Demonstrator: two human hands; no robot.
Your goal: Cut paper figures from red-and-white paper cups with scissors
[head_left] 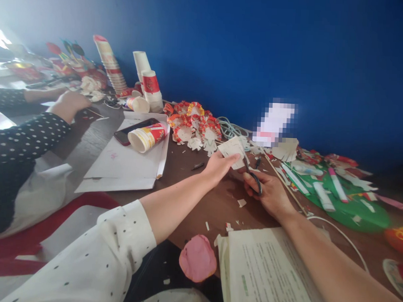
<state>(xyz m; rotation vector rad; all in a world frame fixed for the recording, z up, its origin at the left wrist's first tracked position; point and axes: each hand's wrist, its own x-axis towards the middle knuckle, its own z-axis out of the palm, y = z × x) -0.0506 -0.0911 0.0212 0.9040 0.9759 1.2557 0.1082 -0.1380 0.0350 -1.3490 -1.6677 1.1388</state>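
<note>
Between the thumb and fingers of my left hand (218, 166) is a piece of white paper (231, 151), held up over the brown table. My right hand (268, 192) grips a pair of dark-handled scissors (255, 182), with the blades at the right edge of the paper. How far the blades are apart I cannot tell. Just behind the paper lies a heap of red and white paper-cup cutouts (196, 124). Small white scraps (241, 203) lie on the table below my hands. A round pink piece (197, 258) is near the table's front edge.
Printed sheets (266, 269) lie at the front right. A green round mat (359, 215) holds markers and scraps. To the left, a cup (147, 137) and phone (135, 131) rest on white paper (120, 165). Stacked cups (153, 91) stand behind. Another person's hand (71, 104) works far left.
</note>
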